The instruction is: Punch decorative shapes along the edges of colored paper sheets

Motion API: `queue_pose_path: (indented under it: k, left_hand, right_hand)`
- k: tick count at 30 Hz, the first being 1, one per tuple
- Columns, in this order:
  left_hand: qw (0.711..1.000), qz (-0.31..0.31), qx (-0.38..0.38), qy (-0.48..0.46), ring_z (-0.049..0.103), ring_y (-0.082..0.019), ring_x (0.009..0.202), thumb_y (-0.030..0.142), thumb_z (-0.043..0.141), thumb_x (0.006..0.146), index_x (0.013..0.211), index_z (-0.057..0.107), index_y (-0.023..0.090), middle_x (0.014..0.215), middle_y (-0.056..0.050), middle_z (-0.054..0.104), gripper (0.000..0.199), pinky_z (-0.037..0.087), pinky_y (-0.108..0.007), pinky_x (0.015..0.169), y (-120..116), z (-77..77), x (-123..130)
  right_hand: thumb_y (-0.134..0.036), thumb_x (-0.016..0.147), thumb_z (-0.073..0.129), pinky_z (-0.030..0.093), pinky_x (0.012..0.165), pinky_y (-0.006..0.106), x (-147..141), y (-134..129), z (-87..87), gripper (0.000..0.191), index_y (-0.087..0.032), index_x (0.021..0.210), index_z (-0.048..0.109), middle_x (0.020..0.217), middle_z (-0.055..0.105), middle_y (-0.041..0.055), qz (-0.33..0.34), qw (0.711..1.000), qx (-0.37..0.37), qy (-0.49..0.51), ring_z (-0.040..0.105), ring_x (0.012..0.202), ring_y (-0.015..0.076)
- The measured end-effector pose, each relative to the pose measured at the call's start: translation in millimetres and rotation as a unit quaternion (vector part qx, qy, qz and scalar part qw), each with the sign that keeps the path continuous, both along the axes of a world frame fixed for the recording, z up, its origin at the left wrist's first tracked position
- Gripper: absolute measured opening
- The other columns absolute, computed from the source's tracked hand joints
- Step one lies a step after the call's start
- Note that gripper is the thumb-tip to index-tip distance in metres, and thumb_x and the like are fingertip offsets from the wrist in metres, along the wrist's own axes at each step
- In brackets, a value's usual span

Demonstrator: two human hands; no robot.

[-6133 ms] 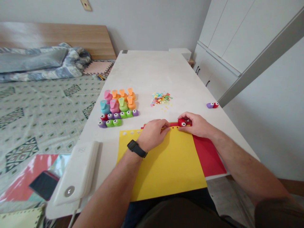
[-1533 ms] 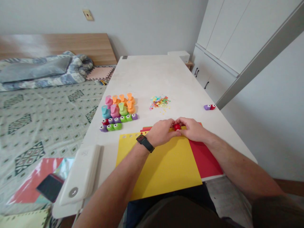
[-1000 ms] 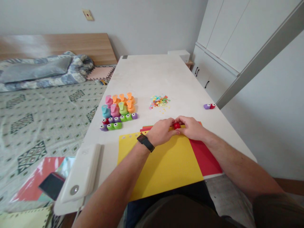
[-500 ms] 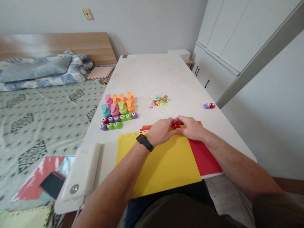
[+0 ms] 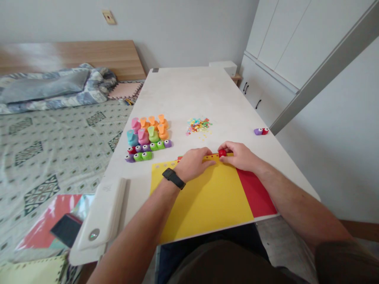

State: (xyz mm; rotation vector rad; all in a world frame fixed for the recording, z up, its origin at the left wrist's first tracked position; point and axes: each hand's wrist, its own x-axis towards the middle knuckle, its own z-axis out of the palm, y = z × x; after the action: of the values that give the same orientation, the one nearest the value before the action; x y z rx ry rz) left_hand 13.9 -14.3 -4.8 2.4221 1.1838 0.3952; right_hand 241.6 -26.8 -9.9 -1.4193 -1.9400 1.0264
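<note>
My right hand (image 5: 241, 156) grips a small red craft punch (image 5: 222, 153) between thumb and fingers, at the far edge of a yellow sheet of paper (image 5: 204, 197). Small punched shapes run along that edge. My left hand (image 5: 194, 163), with a black band on its wrist, rests over the sheet left of the punch. Its thumb and forefinger are apart, with the punched edge showing between them. Under the yellow sheet a red sheet (image 5: 257, 195) sticks out on the right.
Colourful larger punches (image 5: 143, 136) and several small eyed punches (image 5: 146, 156) stand in rows at left. Paper confetti (image 5: 199, 126) lies mid-table. Two small punches (image 5: 261, 131) sit at the right edge. A white laminator-like device (image 5: 103, 213) lies front left.
My left hand has drawn away leftward from the punch, its fingers parting. The yellow sheet and the punch in my right hand have shifted slightly right.
</note>
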Motion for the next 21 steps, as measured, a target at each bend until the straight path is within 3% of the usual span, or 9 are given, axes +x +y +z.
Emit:
queue_pose_path:
  k: [5,10,16,21]
  left_hand:
    - [1.0,0.005,0.019,0.003,0.069,-0.023,0.089,0.03,0.051,0.099,0.099,0.069,0.021,0.096,-0.005,0.075,0.02,0.05,-0.033,0.078,-1.0,-1.7,-4.6]
    - [1.0,0.019,0.013,-0.003,0.069,-0.021,0.088,0.029,0.05,0.099,0.099,0.069,0.021,0.097,-0.006,0.076,0.021,0.051,-0.031,0.078,-4.3,-4.0,-6.2]
    - [1.0,0.023,0.015,-0.013,0.069,-0.02,0.089,0.027,0.051,0.098,0.1,0.069,0.02,0.097,-0.005,0.075,0.019,0.05,-0.031,0.08,-6.3,-10.1,-9.8]
    - [0.999,0.018,0.03,-0.016,0.068,-0.021,0.089,0.027,0.051,0.098,0.1,0.068,0.02,0.095,-0.005,0.074,0.018,0.05,-0.032,0.08,-7.8,-13.7,-10.7]
  right_hand:
    - [-0.029,0.085,0.068,0.05,0.086,0.034,0.0,0.8,-1.8,0.023,-0.021,0.107,0.066,0.101,0.073,0.0033,0.005,1.0,-0.003,0.017,0.067,0.092,0.0201]
    - [-0.039,0.088,0.067,0.05,0.084,0.035,-1.0,4.4,-5.9,0.027,-0.021,0.108,0.066,0.099,0.073,0.0045,-0.051,0.995,-0.023,0.081,0.067,0.089,0.0198]
    - [-0.052,0.09,0.066,0.049,0.083,0.033,-3.9,8.6,-8.4,0.035,-0.018,0.101,0.068,0.095,0.074,0.0066,-0.112,0.968,-0.053,0.217,0.066,0.084,0.0177]
    - [-0.058,0.093,0.06,0.05,0.078,0.031,-5.3,9.5,-9.1,0.041,-0.018,0.098,0.07,0.093,0.074,0.007,-0.119,0.949,-0.077,0.283,0.065,0.078,0.0165]
